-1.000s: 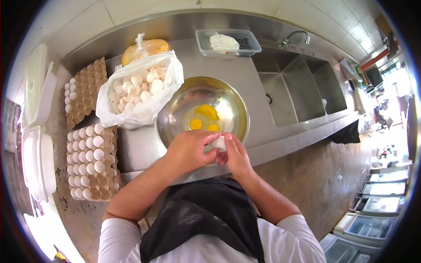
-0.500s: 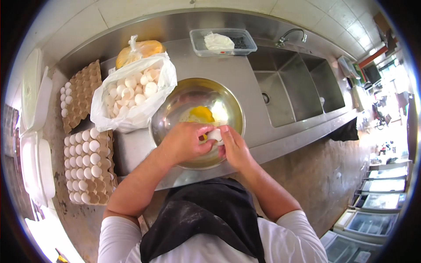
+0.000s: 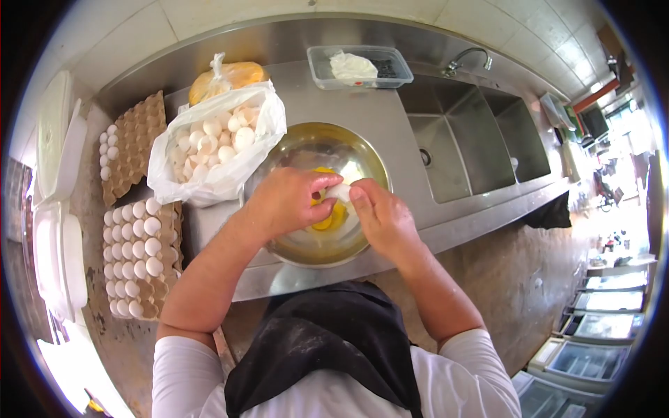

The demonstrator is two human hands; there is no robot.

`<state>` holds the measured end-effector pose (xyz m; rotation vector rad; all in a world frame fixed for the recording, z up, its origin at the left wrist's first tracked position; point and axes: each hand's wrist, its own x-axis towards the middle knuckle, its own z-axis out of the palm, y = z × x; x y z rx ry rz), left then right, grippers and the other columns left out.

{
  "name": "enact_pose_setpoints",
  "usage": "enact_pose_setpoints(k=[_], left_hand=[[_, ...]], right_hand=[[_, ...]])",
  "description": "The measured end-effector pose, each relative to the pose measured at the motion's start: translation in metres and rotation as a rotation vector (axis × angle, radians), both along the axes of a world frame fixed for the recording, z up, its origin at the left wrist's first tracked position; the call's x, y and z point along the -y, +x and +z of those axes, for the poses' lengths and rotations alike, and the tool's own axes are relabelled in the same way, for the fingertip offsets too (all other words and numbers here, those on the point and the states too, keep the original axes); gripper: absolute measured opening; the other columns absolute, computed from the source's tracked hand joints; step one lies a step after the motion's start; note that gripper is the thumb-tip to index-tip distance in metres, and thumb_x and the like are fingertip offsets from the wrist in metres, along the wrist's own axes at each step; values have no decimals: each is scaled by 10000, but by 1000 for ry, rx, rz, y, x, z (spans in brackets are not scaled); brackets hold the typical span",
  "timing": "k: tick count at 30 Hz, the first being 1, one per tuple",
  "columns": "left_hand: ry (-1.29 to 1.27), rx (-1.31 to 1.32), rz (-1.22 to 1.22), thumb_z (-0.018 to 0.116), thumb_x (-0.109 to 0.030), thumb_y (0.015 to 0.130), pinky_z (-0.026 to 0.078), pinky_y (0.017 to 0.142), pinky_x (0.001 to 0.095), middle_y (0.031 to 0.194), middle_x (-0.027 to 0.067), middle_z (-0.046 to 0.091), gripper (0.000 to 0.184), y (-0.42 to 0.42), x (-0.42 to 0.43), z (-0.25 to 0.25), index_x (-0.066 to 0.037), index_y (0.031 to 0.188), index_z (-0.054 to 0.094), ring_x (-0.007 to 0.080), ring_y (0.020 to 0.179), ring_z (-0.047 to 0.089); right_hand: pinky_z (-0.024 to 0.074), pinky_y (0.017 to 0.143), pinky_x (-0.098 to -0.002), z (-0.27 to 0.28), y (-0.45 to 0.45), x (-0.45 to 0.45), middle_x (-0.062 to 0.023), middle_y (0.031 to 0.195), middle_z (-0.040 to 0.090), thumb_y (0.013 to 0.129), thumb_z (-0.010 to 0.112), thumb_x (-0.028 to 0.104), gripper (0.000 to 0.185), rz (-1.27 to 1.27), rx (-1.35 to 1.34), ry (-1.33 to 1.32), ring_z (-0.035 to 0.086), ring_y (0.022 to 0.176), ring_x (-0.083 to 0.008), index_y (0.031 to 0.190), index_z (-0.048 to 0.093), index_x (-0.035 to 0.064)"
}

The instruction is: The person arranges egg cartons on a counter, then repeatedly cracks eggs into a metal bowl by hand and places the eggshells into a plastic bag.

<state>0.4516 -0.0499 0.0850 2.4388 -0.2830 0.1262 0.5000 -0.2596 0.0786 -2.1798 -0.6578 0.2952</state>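
Note:
Over a large steel bowl (image 3: 369, 157), my left hand (image 3: 289, 202) and my right hand (image 3: 385, 217) meet with their fingers closed on a white eggshell (image 3: 339, 192). The fingertips cover part of the shell, so how far it is split cannot be told. Yellow egg yolk (image 3: 326, 221) lies in the bowl below, partly hidden by my hands. To the left, a white plastic bag (image 3: 164, 182) full of broken eggshells (image 3: 209, 143) stands against the bowl.
Egg cartons, one holding several rows of white eggs (image 3: 132, 240) and another with a few eggs (image 3: 136, 143), stand at left. Behind the bag is a tied bag of something yellow-orange (image 3: 244, 72). A clear plastic tub (image 3: 320, 70) sits at the back, with a double sink (image 3: 446, 157) to the right.
My hands have moved up slightly, and the right hand has turned over the eggshell. More yolk shows lower in the bowl, beneath my hands. The whole view has shifted a little.

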Motion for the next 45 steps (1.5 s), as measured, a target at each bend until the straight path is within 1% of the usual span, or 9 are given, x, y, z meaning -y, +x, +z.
enact_pose_setpoints(k=[8, 12, 14, 20, 22, 28, 34, 36, 45], left_hand=[[-183, -50, 419, 723, -251, 835, 540, 687, 318, 892, 116, 730, 379, -23, -63, 12, -33, 1144, 695, 189, 727, 684], [-2, 67, 746, 724, -291, 829, 550, 756, 363, 927, 168, 737, 376, -42, -136, 23, -45, 1112, 708, 267, 808, 716], [66, 81, 795, 720, -330, 828, 547, 772, 387, 935, 164, 736, 396, -42, -158, 20, -54, 1113, 707, 287, 841, 714], [437, -88, 669, 712, -350, 843, 530, 851, 404, 1013, 134, 731, 423, -52, -162, 22, -91, 1176, 694, 298, 941, 691], [505, -101, 693, 710, -301, 856, 532, 832, 395, 1039, 145, 724, 395, -80, -176, 36, -86, 1186, 685, 314, 928, 682], [-44, -48, 976, 729, -79, 819, 505, 724, 276, 856, 33, 688, 275, -234, -230, 72, -21, 1086, 692, 125, 773, 616], [162, -396, 930, 741, -89, 747, 522, 778, 347, 955, 87, 677, 370, -298, -192, 36, -61, 1112, 685, 211, 863, 647], [523, -227, 808, 752, -94, 691, 503, 851, 410, 1035, 85, 661, 431, -301, -189, 12, -90, 1116, 687, 282, 965, 629], [519, -263, 785, 783, -96, 656, 472, 893, 415, 1022, 65, 623, 417, -305, -200, 11, -102, 1053, 655, 291, 1036, 592]], right_hand=[[493, 880, -460, -23, 10, 14, -203, 1067, 679, 994, 500, 367, 374, -45, 19, -107, 642, 1024, -381, 1221, 602, 88], [490, 933, -436, -17, 14, -2, -182, 1177, 671, 954, 564, 382, 427, 14, 181, -296, 634, 1092, -363, 1265, 607, 94], [498, 920, -405, 11, 15, -32, -176, 1195, 665, 939, 606, 357, 422, 36, -77, -161, 647, 1092, -328, 1248, 615, 69], [498, 915, -364, 43, 19, -159, -162, 1199, 662, 904, 668, 370, 495, 223, -178, 84, 659, 1060, -281, 1281, 602, 56], [502, 888, -356, 30, 13, -187, -148, 1219, 647, 883, 688, 384, 542, 190, 373, 91, 658, 988, -260, 1294, 594, 43], [536, 752, -365, 28, -34, -190, -155, 1213, 643, 858, 709, 372, 516, 321, 62, 106, 654, 733, -241, 1255, 615, 55], [551, 738, -414, -8, -123, -243, -123, 978, 642, 876, 667, 316, 306, 856, 307, 76, 663, 859, -299, 1080, 641, 89], [552, 737, -409, -10, -154, -269, -125, 960, 630, 861, 683, 313, 314, 915, 330, 50, 665, 861, -299, 1058, 635, 74], [548, 758, -381, -26, -192, -308, -139, 1009, 609, 805, 747, 297, 391, 942, 510, -106, 658, 906, -284, 1044, 594, 27]])
